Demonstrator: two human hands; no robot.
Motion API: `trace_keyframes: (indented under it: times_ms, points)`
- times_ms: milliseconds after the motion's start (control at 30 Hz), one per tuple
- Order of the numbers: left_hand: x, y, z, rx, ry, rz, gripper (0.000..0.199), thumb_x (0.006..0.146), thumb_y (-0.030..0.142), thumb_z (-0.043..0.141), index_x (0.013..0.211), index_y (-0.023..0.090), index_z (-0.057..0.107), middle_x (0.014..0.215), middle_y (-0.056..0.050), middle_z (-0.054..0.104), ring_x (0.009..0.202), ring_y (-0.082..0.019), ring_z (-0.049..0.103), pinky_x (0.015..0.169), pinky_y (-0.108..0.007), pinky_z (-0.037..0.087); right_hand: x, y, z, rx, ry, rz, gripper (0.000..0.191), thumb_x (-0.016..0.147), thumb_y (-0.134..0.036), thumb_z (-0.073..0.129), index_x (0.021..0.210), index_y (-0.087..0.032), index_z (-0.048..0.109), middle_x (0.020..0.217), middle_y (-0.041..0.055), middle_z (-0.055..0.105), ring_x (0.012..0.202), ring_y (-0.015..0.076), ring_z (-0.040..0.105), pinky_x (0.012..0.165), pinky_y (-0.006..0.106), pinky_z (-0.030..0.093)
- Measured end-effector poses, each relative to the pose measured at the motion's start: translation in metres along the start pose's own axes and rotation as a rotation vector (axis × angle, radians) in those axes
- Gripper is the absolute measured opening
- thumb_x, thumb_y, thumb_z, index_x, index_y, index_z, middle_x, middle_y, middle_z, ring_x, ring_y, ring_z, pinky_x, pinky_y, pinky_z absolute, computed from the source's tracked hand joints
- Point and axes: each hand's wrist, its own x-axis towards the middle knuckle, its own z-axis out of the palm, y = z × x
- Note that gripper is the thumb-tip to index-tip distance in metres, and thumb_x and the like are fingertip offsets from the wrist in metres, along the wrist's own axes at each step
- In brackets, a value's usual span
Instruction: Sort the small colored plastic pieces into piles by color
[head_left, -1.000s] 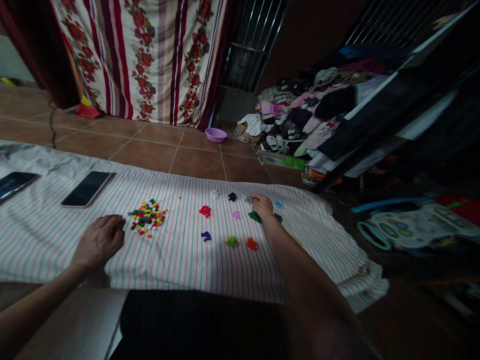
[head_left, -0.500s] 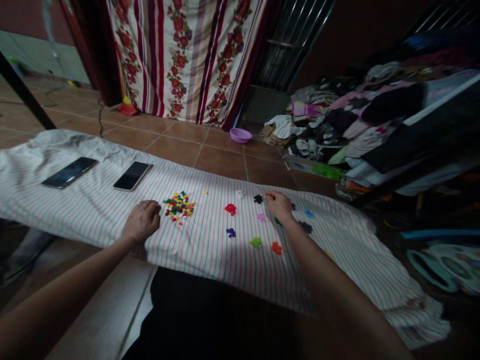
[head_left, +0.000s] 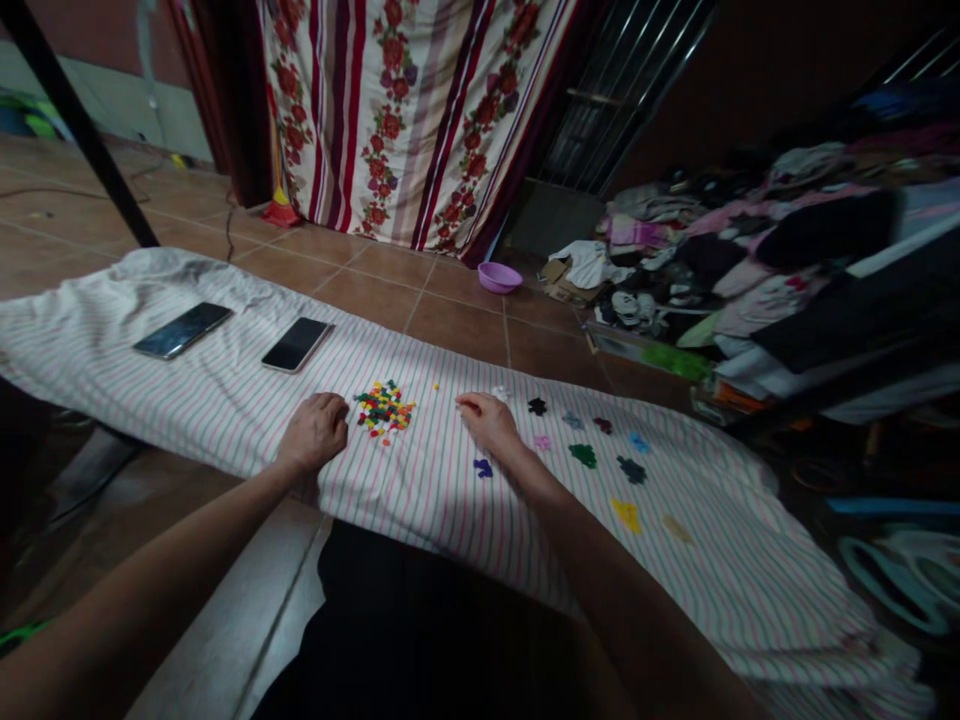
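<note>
My left hand (head_left: 313, 432) rests on the striped cloth with its fingers curled in, just left of a loose heap of small multicoloured pieces (head_left: 384, 412). My right hand (head_left: 489, 424) is over the cloth right of that heap, thumb and fingertips pressed together; anything between them is too small to make out. A single yellow piece (head_left: 436, 387) lies between the heap and this hand. Around my right hand are small single-colour piles: white (head_left: 501, 393), black (head_left: 537, 406), pink (head_left: 542, 441), purple (head_left: 482, 468) and dark green (head_left: 583, 456). My right hand and forearm hide part of the cloth.
Two phones (head_left: 297, 345) lie at the left on the striped cloth (head_left: 420, 510). More piles, light blue (head_left: 638, 442), dark grey (head_left: 631, 469), yellow (head_left: 625, 515) and beige (head_left: 678, 528), sit farther right. Beyond the cloth are a purple basin (head_left: 499, 278) and heaped clothes (head_left: 697, 250).
My right hand has moved left from beside the black pile towards the mixed heap, uncovering several piles. My left hand stays beside the heap. The whole view has shifted slightly.
</note>
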Motion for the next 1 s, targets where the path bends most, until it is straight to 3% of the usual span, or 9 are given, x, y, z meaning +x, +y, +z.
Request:
trace_keyframes:
  times_ms: [167,400,700,1000]
  points:
    - [0.0,0.001,-0.001,-0.015,0.005,-0.009,0.019,0.079,0.014,0.046,0.09,0.018,0.061,0.096,-0.012,0.067,0.094,-0.027,0.06,0.088,-0.041,0.048,-0.005,-0.03,0.025,0.05,-0.095,-0.128,0.025,0.085,-0.013,0.054,0.092,-0.023,0.076,0.095,0.0044,0.074,0.091,0.0186,0.067,0.087,0.031,0.049]
    - [0.001,0.002,-0.002,-0.025,-0.013,-0.011,0.018,0.081,0.014,0.045,0.088,0.019,0.061,0.094,-0.012,0.067,0.092,-0.027,0.059,0.089,-0.041,0.048,-0.004,-0.053,0.046,-0.001,-0.176,-0.241,0.024,0.089,-0.013,0.056,0.096,-0.023,0.076,0.093,0.004,0.071,0.091,0.0179,0.062,0.087,0.03,0.045]
    - [0.001,0.002,-0.001,0.0,-0.027,-0.024,0.017,0.081,0.014,0.046,0.09,0.017,0.061,0.097,-0.012,0.067,0.094,-0.027,0.059,0.089,-0.041,0.048,-0.004,-0.082,0.046,-0.264,-0.342,-0.287,0.022,0.095,-0.017,0.055,0.101,-0.021,0.076,0.098,0.0066,0.068,0.1,0.0189,0.057,0.091,0.029,0.042]
    - [0.001,0.001,-0.001,-0.002,-0.012,-0.016,0.016,0.08,0.013,0.047,0.089,0.018,0.06,0.096,-0.011,0.067,0.093,-0.026,0.059,0.088,-0.04,0.049,0.0,-0.092,0.046,-0.43,-0.38,-0.244,0.024,0.099,-0.026,0.052,0.105,-0.02,0.074,0.105,0.0083,0.068,0.106,0.0208,0.056,0.092,0.029,0.041]
